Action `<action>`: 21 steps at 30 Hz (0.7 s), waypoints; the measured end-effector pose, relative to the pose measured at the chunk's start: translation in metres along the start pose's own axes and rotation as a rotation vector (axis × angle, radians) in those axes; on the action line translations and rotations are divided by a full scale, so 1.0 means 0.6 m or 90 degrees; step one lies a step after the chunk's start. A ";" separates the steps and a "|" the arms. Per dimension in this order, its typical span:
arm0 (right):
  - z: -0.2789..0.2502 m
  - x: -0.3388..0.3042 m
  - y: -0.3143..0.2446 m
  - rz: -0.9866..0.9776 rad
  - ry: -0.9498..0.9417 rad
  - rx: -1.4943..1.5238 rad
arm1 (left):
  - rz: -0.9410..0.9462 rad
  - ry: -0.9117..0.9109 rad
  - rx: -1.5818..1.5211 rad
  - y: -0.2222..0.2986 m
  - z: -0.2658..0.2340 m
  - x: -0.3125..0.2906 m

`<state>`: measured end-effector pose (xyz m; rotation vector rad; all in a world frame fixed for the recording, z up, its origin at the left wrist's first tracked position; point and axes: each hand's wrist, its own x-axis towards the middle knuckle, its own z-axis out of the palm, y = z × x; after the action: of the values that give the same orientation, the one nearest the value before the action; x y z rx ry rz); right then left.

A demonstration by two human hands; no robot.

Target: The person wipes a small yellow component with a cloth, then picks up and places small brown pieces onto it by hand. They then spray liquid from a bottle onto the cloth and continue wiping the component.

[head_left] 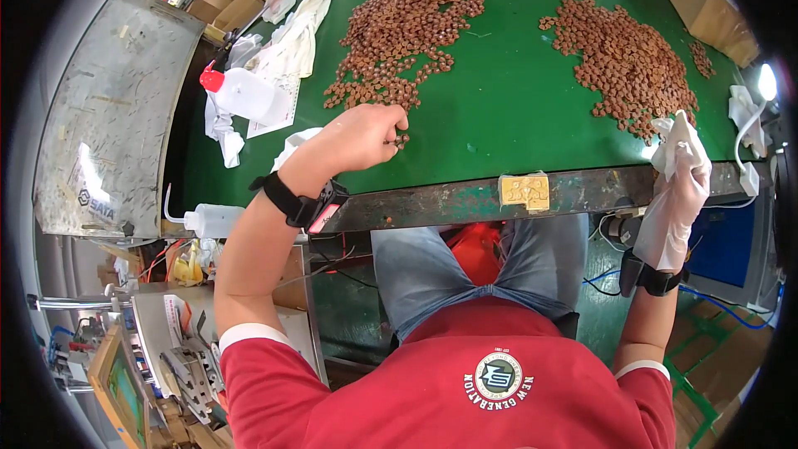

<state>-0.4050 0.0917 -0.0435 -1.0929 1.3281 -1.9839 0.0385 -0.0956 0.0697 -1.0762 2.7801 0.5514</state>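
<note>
My bare left hand [366, 136] is curled at the near edge of the left pile of small brown round pieces [407, 29]. Its fingers are pinched together, and a few of the brown pieces [401, 141] show at the fingertips. My right hand [683, 168] wears a thin whitish glove and is raised at the table's front edge, beside the near tip of the right pile of brown pieces [636, 66]. Its fingers are pressed together; whatever they hold, if anything, is hidden by the glove.
On the green tabletop [507, 75], a red-capped white squeeze bottle [245, 93] lies by white cloths [291, 41] at left. A yellow ornamented block [524, 192] sits at the front edge. A lit lamp [766, 83] stands at right, and a cardboard box [698, 4] behind.
</note>
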 end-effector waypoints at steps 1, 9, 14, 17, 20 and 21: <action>0.005 -0.002 -0.003 0.001 0.010 0.009 | -0.032 -0.034 -0.023 0.002 -0.004 0.002; 0.017 -0.006 -0.011 -0.017 0.021 0.009 | -0.019 -0.067 -0.138 0.013 -0.002 0.008; 0.032 -0.006 -0.017 -0.042 0.043 -0.060 | -0.066 0.071 -0.459 0.107 0.006 -0.002; 0.016 -0.005 -0.002 -0.026 0.068 -0.024 | -0.018 0.108 -0.641 0.166 0.035 0.003; 0.017 -0.009 -0.005 -0.016 0.063 -0.004 | -0.024 0.118 -0.693 0.209 0.059 0.007; 0.022 -0.009 -0.012 -0.015 0.046 -0.007 | -0.050 0.109 -0.656 0.220 0.065 0.009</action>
<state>-0.3909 0.0921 -0.0361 -1.0561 1.3702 -2.0529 -0.0550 0.0058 0.0710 -1.3791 2.5032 2.0785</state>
